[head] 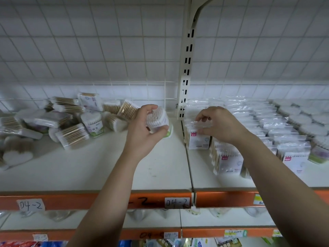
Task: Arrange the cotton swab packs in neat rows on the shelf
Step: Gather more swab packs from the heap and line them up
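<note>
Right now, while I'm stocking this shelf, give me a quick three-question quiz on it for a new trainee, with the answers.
1. True or false: the left hand holds a cotton swab pack.
2. On which side of the slotted upright does the jumbled pile of packs lie? A: left. B: right.
3. Fill in: the right hand pinches the ____ edge of a bagged pack.
Key: 1 true; 2 A; 3 top.
</note>
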### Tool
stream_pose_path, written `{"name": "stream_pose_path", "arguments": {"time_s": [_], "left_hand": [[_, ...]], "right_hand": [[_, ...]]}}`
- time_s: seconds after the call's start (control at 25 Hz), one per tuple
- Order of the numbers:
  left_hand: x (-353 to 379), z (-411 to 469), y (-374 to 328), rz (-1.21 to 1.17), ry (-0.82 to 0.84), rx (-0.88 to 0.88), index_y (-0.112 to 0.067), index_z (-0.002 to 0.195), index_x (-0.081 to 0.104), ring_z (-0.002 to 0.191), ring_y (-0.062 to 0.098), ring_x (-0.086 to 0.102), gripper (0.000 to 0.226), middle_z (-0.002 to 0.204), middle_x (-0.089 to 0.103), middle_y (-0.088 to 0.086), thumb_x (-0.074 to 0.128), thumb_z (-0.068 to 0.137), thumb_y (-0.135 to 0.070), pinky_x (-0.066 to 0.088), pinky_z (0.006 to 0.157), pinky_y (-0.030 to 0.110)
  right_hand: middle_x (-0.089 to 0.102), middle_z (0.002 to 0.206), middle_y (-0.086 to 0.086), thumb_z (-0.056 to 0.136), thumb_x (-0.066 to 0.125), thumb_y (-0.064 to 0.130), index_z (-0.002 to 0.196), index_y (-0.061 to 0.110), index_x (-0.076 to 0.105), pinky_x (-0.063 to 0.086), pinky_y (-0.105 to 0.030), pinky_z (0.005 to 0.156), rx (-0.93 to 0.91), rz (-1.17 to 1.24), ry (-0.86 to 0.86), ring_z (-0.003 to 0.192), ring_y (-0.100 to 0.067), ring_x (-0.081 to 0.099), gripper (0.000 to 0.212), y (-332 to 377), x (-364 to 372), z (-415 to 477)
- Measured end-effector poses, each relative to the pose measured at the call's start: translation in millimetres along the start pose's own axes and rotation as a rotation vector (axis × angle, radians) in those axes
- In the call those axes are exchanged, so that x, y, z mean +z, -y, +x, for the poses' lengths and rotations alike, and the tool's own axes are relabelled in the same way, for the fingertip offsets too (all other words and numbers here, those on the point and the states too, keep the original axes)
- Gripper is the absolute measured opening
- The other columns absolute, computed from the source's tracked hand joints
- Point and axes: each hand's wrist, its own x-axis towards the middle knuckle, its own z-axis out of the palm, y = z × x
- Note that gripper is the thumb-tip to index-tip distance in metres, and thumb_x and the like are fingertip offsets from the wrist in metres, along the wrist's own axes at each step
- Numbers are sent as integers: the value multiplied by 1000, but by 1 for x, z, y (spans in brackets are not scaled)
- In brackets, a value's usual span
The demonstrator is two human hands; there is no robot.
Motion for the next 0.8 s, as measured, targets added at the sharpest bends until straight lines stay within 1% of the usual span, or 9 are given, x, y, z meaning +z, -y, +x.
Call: {"name": "stream_pose_path", "arguments": {"time_s": [0.08, 0.12, 0.24, 0.32, 0.36, 0.48, 0.6, 0.72, 0.8], "left_hand": [[3, 4, -14, -15, 29, 44, -38, 115, 54, 113, 15, 58, 50, 118, 56, -18, 75, 69, -33, 53, 88, 47], [6, 6, -22, -14, 35, 70, -38, 116, 55, 115, 13, 57, 50, 119, 55, -20, 74, 70, -33, 53, 90, 44], [25, 8, -48, 33, 30, 138, -35, 119, 55, 116, 3, 51, 49, 119, 55, -20, 76, 75, -26, 44, 95, 22], [50, 7, -69, 73, 51, 178, -37, 119, 55, 116, 1, 49, 49, 120, 55, -20, 76, 76, -24, 38, 89, 11], [65, 6, -79, 70, 74, 187, -37, 120, 55, 115, 1, 49, 50, 121, 55, -20, 76, 77, -24, 38, 86, 10], [120, 5, -107, 11, 126, 202, -36, 121, 55, 110, 0, 52, 50, 120, 55, -23, 75, 77, -25, 45, 82, 17], [174, -1, -127, 12, 141, 222, -29, 128, 54, 111, -4, 50, 55, 121, 52, -23, 74, 77, -23, 46, 81, 16], [225, -10, -145, 25, 175, 258, -23, 131, 54, 113, -1, 50, 59, 121, 51, -16, 71, 75, -26, 49, 85, 20], [254, -19, -152, 44, 204, 292, -19, 132, 54, 112, 2, 51, 59, 119, 49, -13, 72, 75, -25, 49, 86, 20]], "right_hand": [[62, 98, -1, 81, 73, 21, 104, 17, 66, 35, -20, 78, 18, 69, -86, 92, -13, 52, 24, -5, -6, -6], [62, 100, -1, 84, 70, 21, 105, 17, 66, 35, -18, 78, 29, 86, -131, 92, -12, 52, 22, -9, -10, -9], [62, 100, 0, 86, 66, 21, 104, 19, 67, 38, -19, 78, 76, 118, -220, 93, -13, 55, 18, -28, -27, -23], [63, 99, -1, 86, 66, 20, 102, 20, 67, 41, -22, 79, 94, 140, -262, 93, -15, 57, 17, -48, -42, -36], [63, 99, -1, 86, 66, 20, 102, 20, 67, 42, -23, 80, 104, 140, -278, 92, -15, 57, 17, -60, -50, -44], [63, 99, 1, 86, 65, 21, 102, 21, 67, 42, -22, 78, 128, 120, -289, 92, -14, 57, 16, -102, -75, -68], [63, 98, 1, 85, 65, 20, 101, 22, 68, 42, -21, 79, 138, 110, -307, 93, -14, 57, 16, -140, -99, -90], [63, 95, 3, 85, 64, 18, 99, 22, 68, 36, -6, 71, 143, 96, -369, 89, -11, 56, 15, -177, -128, -114], [65, 95, 3, 87, 61, 17, 97, 22, 68, 36, -5, 71, 162, 103, -406, 89, -11, 56, 13, -201, -144, -129]]}}
